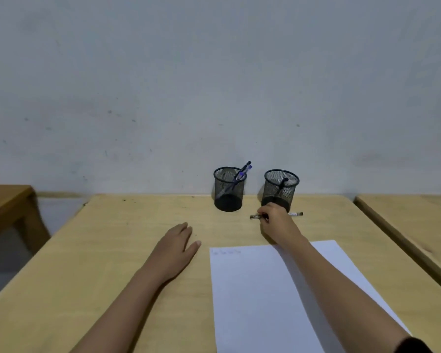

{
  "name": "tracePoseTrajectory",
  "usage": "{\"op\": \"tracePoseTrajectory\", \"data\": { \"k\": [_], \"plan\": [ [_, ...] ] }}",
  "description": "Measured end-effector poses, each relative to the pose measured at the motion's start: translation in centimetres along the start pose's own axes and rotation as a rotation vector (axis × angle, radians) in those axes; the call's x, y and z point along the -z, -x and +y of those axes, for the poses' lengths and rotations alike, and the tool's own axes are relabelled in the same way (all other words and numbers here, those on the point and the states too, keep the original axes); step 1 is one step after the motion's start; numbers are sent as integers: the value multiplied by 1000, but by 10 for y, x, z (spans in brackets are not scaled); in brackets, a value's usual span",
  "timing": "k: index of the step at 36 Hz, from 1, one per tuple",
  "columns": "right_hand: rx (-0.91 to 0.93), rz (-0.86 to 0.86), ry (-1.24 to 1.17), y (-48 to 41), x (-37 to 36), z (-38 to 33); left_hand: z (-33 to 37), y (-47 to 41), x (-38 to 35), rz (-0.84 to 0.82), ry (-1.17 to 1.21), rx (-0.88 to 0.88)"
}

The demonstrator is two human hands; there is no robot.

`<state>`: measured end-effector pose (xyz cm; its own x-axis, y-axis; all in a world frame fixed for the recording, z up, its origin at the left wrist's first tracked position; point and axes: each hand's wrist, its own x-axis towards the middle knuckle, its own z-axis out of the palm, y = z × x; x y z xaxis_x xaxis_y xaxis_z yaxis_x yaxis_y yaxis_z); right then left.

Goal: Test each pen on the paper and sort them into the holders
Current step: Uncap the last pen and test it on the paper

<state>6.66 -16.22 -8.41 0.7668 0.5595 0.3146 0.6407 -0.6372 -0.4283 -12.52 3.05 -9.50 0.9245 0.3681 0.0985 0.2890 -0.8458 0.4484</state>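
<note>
Two black mesh holders stand at the table's far edge by the wall. The left holder (228, 189) has blue pens (242, 171) leaning out of it. A single dark pen (282, 183) is in the right holder (280, 188). In front of the right holder a pen (297, 214) lies flat on the table, and my right hand (275, 222) has its fingers closed around its middle. My left hand (176, 247) rests flat on the table, palm down, holding nothing. A white sheet of paper (255, 296) lies under my right forearm, with faint scribbles along its top left edge.
The light wooden table (99, 263) ends at a grey wall. A second table (418, 225) stands close on the right, with a narrow gap between. A brown wooden piece of furniture (7, 207) is at the far left.
</note>
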Motion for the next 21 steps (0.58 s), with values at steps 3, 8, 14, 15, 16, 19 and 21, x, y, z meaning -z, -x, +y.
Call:
{"op": "tracePoseTrajectory", "data": {
  "k": [3, 8, 14, 15, 16, 19, 21],
  "plan": [
    [10, 10, 0, -2, -2, 3, 2, 0, 0, 8, -14, -6],
    [35, 6, -4, 2, -3, 4, 6, -2, 3, 12, -31, 2],
    [111, 10, -87, 13, 2, -13, 24, -8, 9, -12, 148, 6],
    [133, 14, -115, 14, 3, -18, 30, -8, 10, -7, 226, 7],
    [153, 16, -136, 16, 5, -22, 38, -8, 11, -8, 327, 13],
    [215, 35, -168, 21, 9, -37, 61, -6, 12, -9, 658, 8],
    [263, 46, -184, 25, 13, -47, 73, -5, 11, 12, 784, -20]
  ]
}}
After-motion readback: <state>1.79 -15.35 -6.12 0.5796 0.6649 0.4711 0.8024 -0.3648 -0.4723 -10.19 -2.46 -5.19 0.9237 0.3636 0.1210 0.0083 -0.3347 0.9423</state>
